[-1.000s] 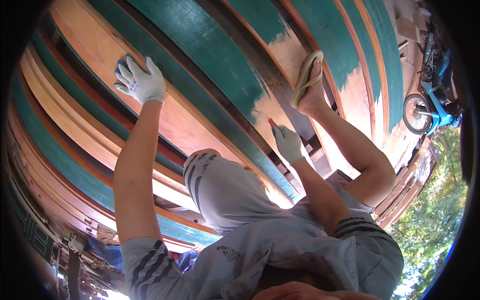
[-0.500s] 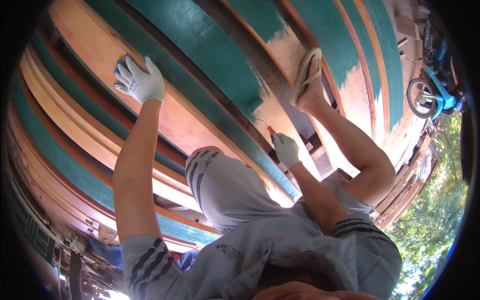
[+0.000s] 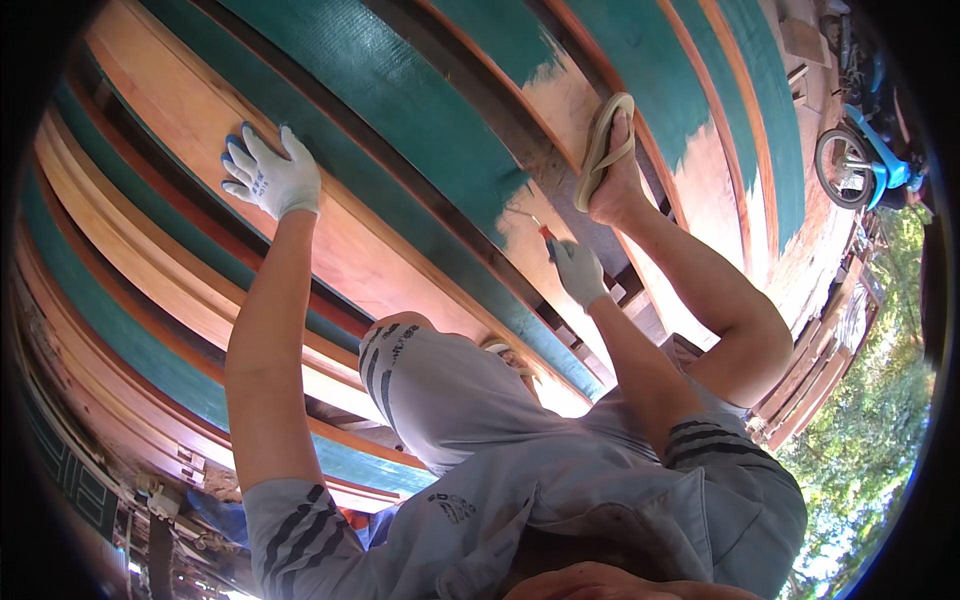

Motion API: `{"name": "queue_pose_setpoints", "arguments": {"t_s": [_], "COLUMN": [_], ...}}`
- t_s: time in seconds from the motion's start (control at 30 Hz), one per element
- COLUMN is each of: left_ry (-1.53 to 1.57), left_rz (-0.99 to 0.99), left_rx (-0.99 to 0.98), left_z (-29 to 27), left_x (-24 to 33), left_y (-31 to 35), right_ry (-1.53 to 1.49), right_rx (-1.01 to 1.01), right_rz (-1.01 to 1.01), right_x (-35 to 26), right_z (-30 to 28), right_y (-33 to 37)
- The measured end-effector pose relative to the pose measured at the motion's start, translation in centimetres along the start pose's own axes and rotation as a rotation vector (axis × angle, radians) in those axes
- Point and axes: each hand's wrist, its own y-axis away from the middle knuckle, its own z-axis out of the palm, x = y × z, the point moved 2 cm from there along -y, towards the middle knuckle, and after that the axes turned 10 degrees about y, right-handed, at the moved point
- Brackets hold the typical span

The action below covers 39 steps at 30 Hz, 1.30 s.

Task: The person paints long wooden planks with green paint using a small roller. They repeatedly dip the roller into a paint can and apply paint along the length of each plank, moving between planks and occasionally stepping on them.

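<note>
My right hand (image 3: 578, 272), in a white glove, is closed around the red handle of a small paint roller (image 3: 546, 232). Its thin metal rod reaches toward the ragged edge between green paint and bare wood on a long plank (image 3: 420, 110); the roller head is hard to make out. My left hand (image 3: 272, 178), in a white glove with blue fingertips, rests with spread fingers on a bare wooden plank (image 3: 150, 65) to the left.
More long planks (image 3: 625, 60), partly green, lie side by side with dark gaps between them. My sandalled foot (image 3: 608, 155) stands among them to the right. A blue motorbike (image 3: 868, 165) is at the far right, above leafy greenery (image 3: 860, 430).
My right hand has moved slightly farther away with the paint roller. My left hand stays on its plank. Part of my other sandal now shows beside my knee.
</note>
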Motion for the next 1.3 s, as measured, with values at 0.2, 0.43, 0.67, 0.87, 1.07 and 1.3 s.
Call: {"name": "queue_pose_setpoints", "arguments": {"t_s": [0.2,0.43,0.67,0.87,1.07,1.3], "left_ry": [-0.004,-0.007,-0.031,-0.008,-0.032,-0.039], "left_rz": [-0.003,0.001,0.012,-0.001,-0.064,-0.073], "left_rx": [-0.003,0.023,0.032,0.034,-0.032,-0.056], "left_z": [0.1,-0.2,0.4,0.6,-0.9,-0.1], "left_x": [-0.1,-0.8,-0.6,0.1,0.5,1.2], "left_y": [0.2,0.0,0.2,0.8,-0.2,0.5], "right_ry": [-0.03,-0.032,-0.434,-0.625,-0.796,-0.62], "right_rx": [0.169,0.038,-0.069,0.018,0.016,-0.093], "right_rz": [-0.162,-0.036,0.117,0.013,-0.083,-0.364], "right_x": [-5.9,-0.8,0.2,-6.6,-11.2,-17.0], "right_z": [-2.1,0.4,0.9,-6.7,-8.9,-10.5], "right_y": [-3.6,-0.5,7.1,9.6,4.2,-4.1]}}
